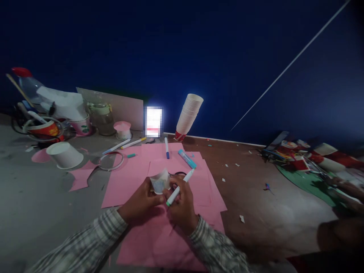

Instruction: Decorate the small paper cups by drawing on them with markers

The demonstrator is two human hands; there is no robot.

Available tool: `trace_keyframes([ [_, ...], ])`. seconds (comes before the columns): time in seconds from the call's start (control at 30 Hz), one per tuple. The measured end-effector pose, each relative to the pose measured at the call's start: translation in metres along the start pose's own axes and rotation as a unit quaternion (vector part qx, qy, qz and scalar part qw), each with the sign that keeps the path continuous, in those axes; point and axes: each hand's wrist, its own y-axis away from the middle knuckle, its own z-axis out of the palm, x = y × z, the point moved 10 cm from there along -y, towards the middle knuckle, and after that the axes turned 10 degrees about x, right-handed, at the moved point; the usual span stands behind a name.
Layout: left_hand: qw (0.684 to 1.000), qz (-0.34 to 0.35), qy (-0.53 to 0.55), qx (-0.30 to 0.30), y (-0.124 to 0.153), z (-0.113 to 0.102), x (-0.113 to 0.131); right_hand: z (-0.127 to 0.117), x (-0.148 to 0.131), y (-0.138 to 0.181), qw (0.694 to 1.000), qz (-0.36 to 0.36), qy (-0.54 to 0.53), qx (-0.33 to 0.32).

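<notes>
The left hand [139, 203] grips a small paper cup [160, 181] by its side, tipped so that its wall faces the person, low over the pink paper [127, 182] spread on the floor [270, 212]. The right hand [182, 206] is closed around a marker [179, 187], held like a pen with the green end toward the wrist and the white cap end pointing up and away; its fingers also touch the cup, which looks like a way to steady it. A bluish patch shows on the cup wall (too blurred to say what it is). Holding the cup tilted with one hand brings the curved wall up where the marker can reach it.

The pink sheets overlap under both hands and seem to serve as a work mat. Just beyond the cup lie a teal glue stick [187, 158] and a blue-tipped pen [166, 147], both close enough to grab. Further left are a loose ring [110, 160], an upturned white cup [65, 154], and a clutter of tubs and a jar near the wall. A leaning stack of cups [187, 115] stands at the back. On the right, another person's hand [349, 189] rests among more craft scraps on a green sheet [307, 182], well apart from the person's own.
</notes>
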Motion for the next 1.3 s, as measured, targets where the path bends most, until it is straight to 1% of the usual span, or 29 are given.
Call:
trace_keyframes([
  [0.07,1.0,-0.009,-0.001,0.004,0.0,0.003,0.0,0.002,0.0,0.0,1.0,0.012,-0.005,-0.013],
  [0.17,0.998,0.008,-0.045,0.046,-0.002,-0.007,0.004,0.003,0.0,-0.001,0.999,0.028,-0.013,-0.028],
  [0.23,0.997,0.023,-0.042,0.058,-0.004,-0.014,0.008,0.002,0.0,-0.001,0.999,0.023,-0.01,-0.027],
  [0.3,0.999,0.024,-0.022,0.032,-0.005,-0.012,0.009,0.001,-0.002,-0.001,1.0,0.007,-0.007,-0.026],
  [0.4,1.0,-0.003,0.001,-0.008,-0.004,-0.005,0.005,0.001,-0.005,0.0,0.999,-0.017,-0.006,-0.027],
  [0.47,1.0,-0.014,0.006,0.001,-0.004,-0.006,0.003,0.003,-0.006,-0.001,0.999,-0.019,-0.004,-0.032],
  [0.57,1.0,-0.004,0.017,0.024,-0.005,-0.009,0.003,0.004,-0.006,-0.002,0.999,-0.008,-0.008,-0.038],
  [0.73,0.997,-0.045,0.07,0.006,-0.007,-0.01,-0.009,0.001,-0.004,-0.004,0.999,0.02,-0.02,-0.035],
  [0.87,0.999,-0.03,0.038,0.023,-0.011,-0.022,-0.008,-0.001,-0.003,-0.005,0.998,0.025,-0.038,-0.039],
  [0.93,0.999,-0.035,0.033,0.022,-0.011,-0.025,-0.009,-0.002,-0.003,-0.007,0.998,0.021,-0.051,-0.038],
  [1.03,0.996,-0.068,0.064,-0.015,-0.008,-0.019,-0.015,-0.011,0.003,-0.015,0.997,0.038,-0.062,-0.008],
  [1.1,0.991,-0.09,0.08,-0.058,-0.003,-0.01,-0.019,-0.02,0.013,-0.023,0.996,0.068,-0.059,0.026],
  [1.17,0.986,-0.098,0.081,-0.112,0.003,0.002,-0.018,-0.026,0.026,-0.031,0.991,0.106,-0.067,0.041],
  [1.23,0.978,-0.103,0.081,-0.161,0.009,0.012,-0.015,-0.024,0.04,-0.035,0.982,0.155,-0.102,0.024],
  [1.3,0.972,-0.106,0.078,-0.193,0.014,0.019,-0.012,-0.012,0.054,-0.032,0.959,0.226,-0.17,-0.016],
])
